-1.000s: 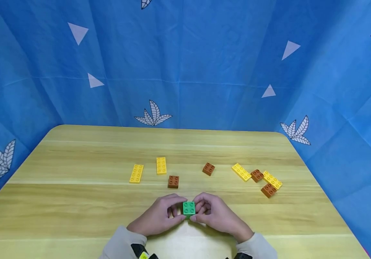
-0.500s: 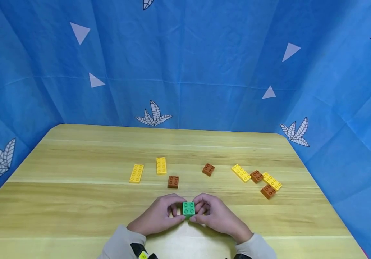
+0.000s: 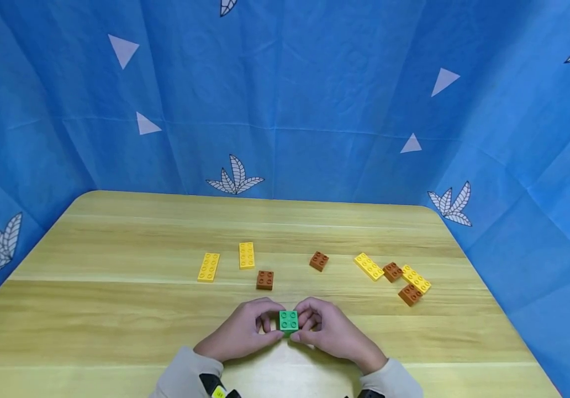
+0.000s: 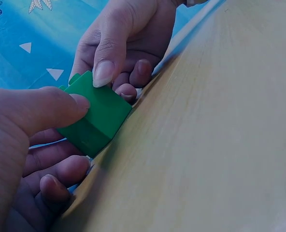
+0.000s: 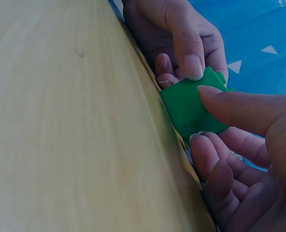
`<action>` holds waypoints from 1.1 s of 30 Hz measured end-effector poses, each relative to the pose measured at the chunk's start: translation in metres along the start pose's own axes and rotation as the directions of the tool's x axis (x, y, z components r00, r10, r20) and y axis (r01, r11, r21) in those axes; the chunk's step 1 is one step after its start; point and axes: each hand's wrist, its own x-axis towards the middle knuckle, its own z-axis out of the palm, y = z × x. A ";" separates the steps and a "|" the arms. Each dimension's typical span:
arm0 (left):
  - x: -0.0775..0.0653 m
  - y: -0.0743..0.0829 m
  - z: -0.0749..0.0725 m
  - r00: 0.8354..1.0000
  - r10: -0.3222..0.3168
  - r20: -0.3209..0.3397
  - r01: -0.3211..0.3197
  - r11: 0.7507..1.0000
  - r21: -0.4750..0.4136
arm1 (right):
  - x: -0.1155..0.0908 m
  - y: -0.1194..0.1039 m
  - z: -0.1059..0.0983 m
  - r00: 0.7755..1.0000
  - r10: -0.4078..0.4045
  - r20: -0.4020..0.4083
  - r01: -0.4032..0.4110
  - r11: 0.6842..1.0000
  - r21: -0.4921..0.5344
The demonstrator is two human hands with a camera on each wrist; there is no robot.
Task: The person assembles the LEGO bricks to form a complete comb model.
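A green toy building brick [image 3: 288,320] with studs on top sits between the two hands near the front of the table. My left hand [image 3: 245,330] pinches it from the left, thumb at the near side. From the right, my right hand [image 3: 332,331] grips the same brick with thumb and fingers. In the left wrist view both thumbs press the near face of the green brick [image 4: 102,113]. The right wrist view shows the green brick [image 5: 189,106] upright, its lower edge at or close to the tabletop; I cannot tell if it touches.
Beyond the hands lie a brown brick [image 3: 265,280], another brown brick [image 3: 319,261] and yellow bricks [image 3: 208,267] [image 3: 247,256]. At right, a yellow brick [image 3: 369,266], brown bricks [image 3: 410,294] [image 3: 392,271] and a yellow brick [image 3: 416,279] lie close together. A blue curtain [image 3: 315,110] surrounds the table [image 3: 116,320].
Both hands keep their hold on the green brick, and the loose bricks stay in place. Only the head view shifts very slightly.
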 end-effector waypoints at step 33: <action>-0.001 0.001 -0.001 1.000 -0.015 0.007 0.015 1.000 -0.008 | 0.005 0.010 -0.047 0.969 0.062 -0.238 -0.079 0.995 -0.062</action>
